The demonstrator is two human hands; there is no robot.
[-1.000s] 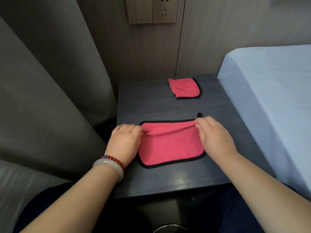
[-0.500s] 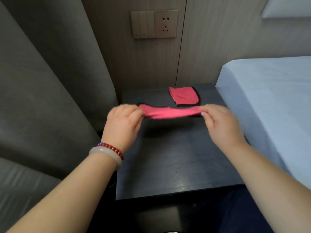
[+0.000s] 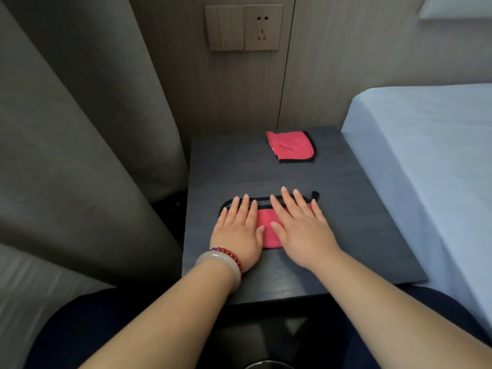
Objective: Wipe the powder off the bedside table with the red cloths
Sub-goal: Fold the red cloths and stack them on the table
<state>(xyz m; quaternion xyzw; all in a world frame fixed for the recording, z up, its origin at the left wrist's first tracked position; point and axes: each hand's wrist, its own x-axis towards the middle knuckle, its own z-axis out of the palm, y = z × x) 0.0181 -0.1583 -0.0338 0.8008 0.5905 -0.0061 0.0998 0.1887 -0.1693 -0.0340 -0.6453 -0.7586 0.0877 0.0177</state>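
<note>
A folded red cloth with black trim (image 3: 267, 230) lies flat on the dark bedside table (image 3: 346, 214), near its middle front. My left hand (image 3: 239, 230) presses on the cloth's left part with straight fingers. Beside it my right hand (image 3: 300, 227) lies flat over the right part, fingers spread. Both hands cover most of the cloth. A second red cloth (image 3: 291, 145), also folded, sits at the back of the table, apart from both hands. A faint pale smudge of powder (image 3: 281, 275) shows near the table's front edge.
A grey curtain (image 3: 80, 155) hangs close on the left. A bed with a pale blue sheet (image 3: 426, 161) borders the table on the right. A switch and socket panel (image 3: 243, 27) is on the wooden wall behind. A round metal rim (image 3: 269, 364) shows below.
Both hands pinched the near cloth by its far edge, lifted it off the table, then laid it down folded. They now press flat on it.
</note>
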